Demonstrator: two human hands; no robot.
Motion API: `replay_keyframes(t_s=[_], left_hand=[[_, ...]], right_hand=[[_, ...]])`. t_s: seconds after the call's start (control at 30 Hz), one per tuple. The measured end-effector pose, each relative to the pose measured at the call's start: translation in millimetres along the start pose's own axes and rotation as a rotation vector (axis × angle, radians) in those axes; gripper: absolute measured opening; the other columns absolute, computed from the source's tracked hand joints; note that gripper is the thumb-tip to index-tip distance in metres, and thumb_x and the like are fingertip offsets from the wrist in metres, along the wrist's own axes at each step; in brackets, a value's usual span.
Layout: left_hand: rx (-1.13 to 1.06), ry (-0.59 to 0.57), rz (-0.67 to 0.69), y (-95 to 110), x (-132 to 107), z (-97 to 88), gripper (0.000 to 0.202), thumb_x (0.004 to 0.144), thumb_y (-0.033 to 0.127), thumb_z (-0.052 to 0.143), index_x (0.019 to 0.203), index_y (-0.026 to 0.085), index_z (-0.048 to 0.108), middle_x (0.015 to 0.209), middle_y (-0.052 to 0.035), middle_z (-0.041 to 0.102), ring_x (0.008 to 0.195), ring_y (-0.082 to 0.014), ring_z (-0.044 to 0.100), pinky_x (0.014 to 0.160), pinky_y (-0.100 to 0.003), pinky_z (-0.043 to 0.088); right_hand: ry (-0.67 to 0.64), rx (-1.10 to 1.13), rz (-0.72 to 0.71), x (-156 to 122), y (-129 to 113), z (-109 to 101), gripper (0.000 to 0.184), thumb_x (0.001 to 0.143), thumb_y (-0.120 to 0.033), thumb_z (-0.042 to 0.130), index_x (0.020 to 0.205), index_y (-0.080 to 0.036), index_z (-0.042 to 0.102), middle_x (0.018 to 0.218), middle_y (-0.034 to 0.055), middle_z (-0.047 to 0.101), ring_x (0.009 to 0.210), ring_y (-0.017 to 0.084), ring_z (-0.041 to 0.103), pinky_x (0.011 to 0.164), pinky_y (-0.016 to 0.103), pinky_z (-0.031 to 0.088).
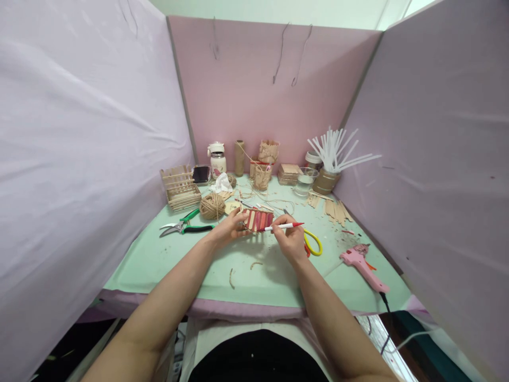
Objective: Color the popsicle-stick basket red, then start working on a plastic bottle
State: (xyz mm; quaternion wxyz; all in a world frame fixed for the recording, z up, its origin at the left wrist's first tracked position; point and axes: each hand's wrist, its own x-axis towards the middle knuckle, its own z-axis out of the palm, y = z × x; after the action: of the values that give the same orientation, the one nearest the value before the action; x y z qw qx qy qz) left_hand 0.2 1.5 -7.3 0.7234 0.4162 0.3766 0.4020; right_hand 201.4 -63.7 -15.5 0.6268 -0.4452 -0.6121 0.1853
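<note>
My left hand point(230, 227) is closed on the left edge of a small panel point(258, 220) with red, pink and cream stripes, held just above the table. My right hand point(290, 241) grips a white marker point(284, 226) with a red end. The marker's other end meets the panel's lower right edge. Just behind my right hand lie scissors point(314, 244) with yellow and red handles, partly covered by it. Left of my left hand are green-and-black pruning shears point(185, 227) and a ball of jute twine point(212, 206).
A pink glue gun point(363, 265) with a cord lies at right. Wooden craft sticks point(338, 211) are spread near a pot of white glue sticks point(332, 151) and a water cup point(304, 183). A stick rack point(181, 191), phone point(201, 174) and bottle point(217, 159) stand at back left.
</note>
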Motion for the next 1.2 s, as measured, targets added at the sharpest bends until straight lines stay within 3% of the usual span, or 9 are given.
replay_keyframes(t_s=[0.47, 0.7, 0.83, 1.2], left_hand=[[0.008, -0.008, -0.015, 2.0, -0.9, 0.7, 0.090, 0.065, 0.046, 0.099, 0.139, 0.021, 0.055, 0.135, -0.0200, 0.069, 0.097, -0.0250, 0.074, 0.084, -0.036, 0.060], [0.007, -0.004, -0.013, 2.8, -2.7, 2.0, 0.086, 0.067, 0.042, 0.098, 0.139, 0.022, 0.055, 0.136, -0.0179, 0.070, 0.097, -0.0243, 0.075, 0.086, -0.037, 0.061], [0.006, -0.008, -0.010, 2.6, -2.4, 1.8, 0.083, 0.069, 0.043, 0.097, 0.137, 0.021, 0.057, 0.136, -0.0187, 0.069, 0.099, -0.0252, 0.075, 0.086, -0.037, 0.061], [0.021, -0.015, -0.016, 3.0, -1.8, 0.8, 0.089, 0.067, 0.046, 0.098, 0.141, 0.021, 0.054, 0.133, -0.0182, 0.070, 0.098, -0.0254, 0.075, 0.085, -0.037, 0.060]], right_hand=[[0.031, 0.005, -0.011, 0.8, 2.1, 1.5, 0.014, 0.086, -0.033, 0.063, 0.075, -0.025, 0.067, 0.070, 0.0007, 0.069, 0.070, 0.021, 0.062, 0.070, 0.034, 0.046], [-0.015, -0.010, -0.009, 0.3, 2.6, 0.7, 0.016, 0.084, -0.033, 0.064, 0.071, -0.025, 0.066, 0.068, 0.0009, 0.067, 0.070, 0.021, 0.061, 0.068, 0.034, 0.046], [0.024, 0.005, -0.009, 0.8, 4.0, 1.8, 0.015, 0.086, -0.034, 0.064, 0.074, -0.025, 0.067, 0.069, 0.0008, 0.069, 0.070, 0.021, 0.062, 0.069, 0.034, 0.047], [0.017, -0.002, -0.007, 0.2, 3.7, 1.7, 0.016, 0.086, -0.033, 0.064, 0.073, -0.025, 0.067, 0.070, 0.0012, 0.069, 0.072, 0.021, 0.062, 0.070, 0.035, 0.046]])
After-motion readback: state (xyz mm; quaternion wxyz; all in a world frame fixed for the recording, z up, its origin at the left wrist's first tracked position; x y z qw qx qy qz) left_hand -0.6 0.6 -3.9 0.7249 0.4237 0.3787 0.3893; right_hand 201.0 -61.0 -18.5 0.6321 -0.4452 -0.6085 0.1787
